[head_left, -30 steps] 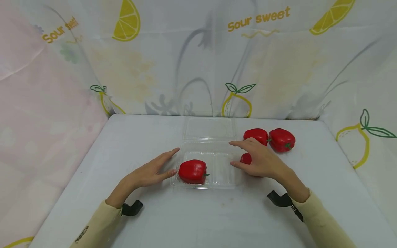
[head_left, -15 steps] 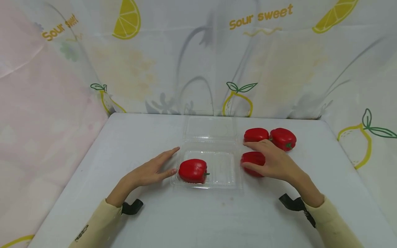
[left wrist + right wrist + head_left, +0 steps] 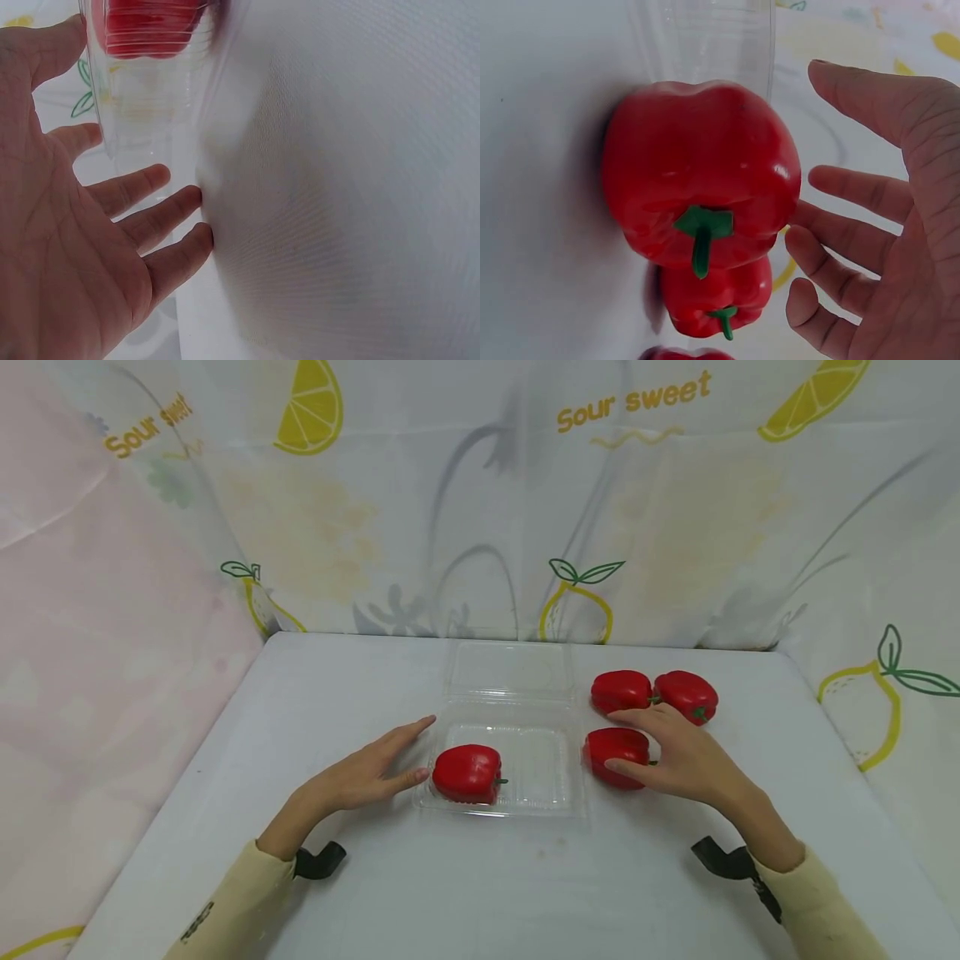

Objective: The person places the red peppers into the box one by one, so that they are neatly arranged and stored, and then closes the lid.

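A clear plastic clamshell container lies with its lid folded back on the table, and one red bell pepper sits in its left part. My left hand is at the container's left rim, fingers spread and thumb tip at the edge. My right hand is over the near red bell pepper, right of the container. In the right wrist view this bell pepper shows its green stem, and the relaxed fingers are beside it with nothing gripped.
Two more bell peppers lie side by side behind my right hand. The container's clear lid lies toward the back edge of the white table. A lemon-print cloth hangs behind the table.
My right hand has moved right from the container's right edge, uncovering the near bell pepper beside it. My left hand stays at the left rim.
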The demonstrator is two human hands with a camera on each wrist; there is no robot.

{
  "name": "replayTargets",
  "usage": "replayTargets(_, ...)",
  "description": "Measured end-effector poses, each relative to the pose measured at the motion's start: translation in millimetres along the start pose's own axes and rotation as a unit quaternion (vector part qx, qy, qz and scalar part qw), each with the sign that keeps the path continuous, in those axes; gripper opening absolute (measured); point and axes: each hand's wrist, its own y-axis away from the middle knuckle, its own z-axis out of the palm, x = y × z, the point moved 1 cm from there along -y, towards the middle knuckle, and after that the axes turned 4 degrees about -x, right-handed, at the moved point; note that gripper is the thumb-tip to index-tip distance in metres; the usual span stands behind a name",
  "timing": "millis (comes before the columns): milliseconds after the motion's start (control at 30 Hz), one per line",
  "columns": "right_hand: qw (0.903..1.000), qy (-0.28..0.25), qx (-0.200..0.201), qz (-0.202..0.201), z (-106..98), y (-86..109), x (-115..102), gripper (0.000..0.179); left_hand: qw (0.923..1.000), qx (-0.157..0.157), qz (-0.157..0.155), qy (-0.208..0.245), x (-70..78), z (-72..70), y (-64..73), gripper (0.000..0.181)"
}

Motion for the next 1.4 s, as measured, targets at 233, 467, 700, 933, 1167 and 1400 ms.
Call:
replayTargets(233,0.9999,0.006,-0.006,0.014,1.2,4.8,4.4,0.067,1.0,0.0,-0.003,-0.002,0.0,0.2,0.3,0.081)
replayTargets(467,0.9994,0.005,-0.017,0.028,1.9,7.9,7.1,0.062,1.0,0.0,-0.002,-0.004,-1.1,0.6,-0.4,0.081)
replayTargets(700,0.9989,0.007,-0.023,0.039,3.8,11.0,11.8,0.063,1.0,0.002,0.0,-0.003,-0.2,0.1,0.0,0.08)
replayTargets(933,0.9987,0.01,-0.023,0.044,3.9,13.3,14.4,0.067,1.0,0.004,-0.001,-0.006,0.2,0.4,0.0,0.08)
replayTargets(1167,0.9982,0.009,-0.03,0.052,5.0,14.7,15.8,0.071,1.0,0.006,0.004,-0.006,1.6,0.0,0.7,0.08)
replayTargets(1400,0.998,0.006,-0.029,0.056,5.1,15.4,16.1,0.071,0.9999,0.005,0.005,-0.008,1.8,0.2,0.6,0.08)
